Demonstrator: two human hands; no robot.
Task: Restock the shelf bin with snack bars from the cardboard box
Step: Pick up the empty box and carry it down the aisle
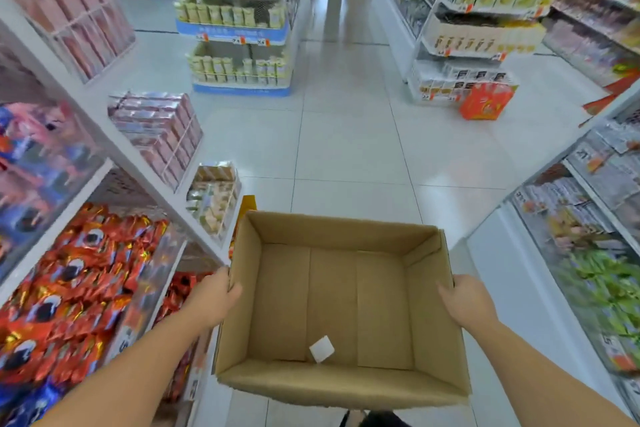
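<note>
The person holds an open cardboard box (341,308) in front of the body, above the white tiled floor (349,146) of a shop aisle. The left hand (214,298) grips the left wall of the box: the thumb lies over the top edge and points into the box, and the other fingers go down the outer side, where they are hidden. The right hand (465,303) grips the right wall in the same way, with the thumb over the edge and the fingers curled around the outside. Both hands are closed on the cardboard, one on each side, and both forearms reach forward from the bottom of the view.

Inside the box I see only the bare bottom flaps and one small white piece (322,348), maybe paper, which lies near the front wall. No snack bars are visible in the box.

To the left of the box stands a white shelf unit (100,135). Its lower clear-fronted bin (149,281) is full of red and orange snack bars (79,274) piled loosely, just beside the left forearm. Below it, more red packets (180,288) show behind the left wrist. Higher on the same unit there are pink packs (162,128) and a smaller bin with pale packets (214,198). A yellow pack (247,204) stands just behind the far left corner of the box.

On the right a second shelf unit (588,218) holds blurred packets, some green. Further down the aisle stand two end displays, and an orange carton (485,102) sits on the floor beside the right one.
</note>
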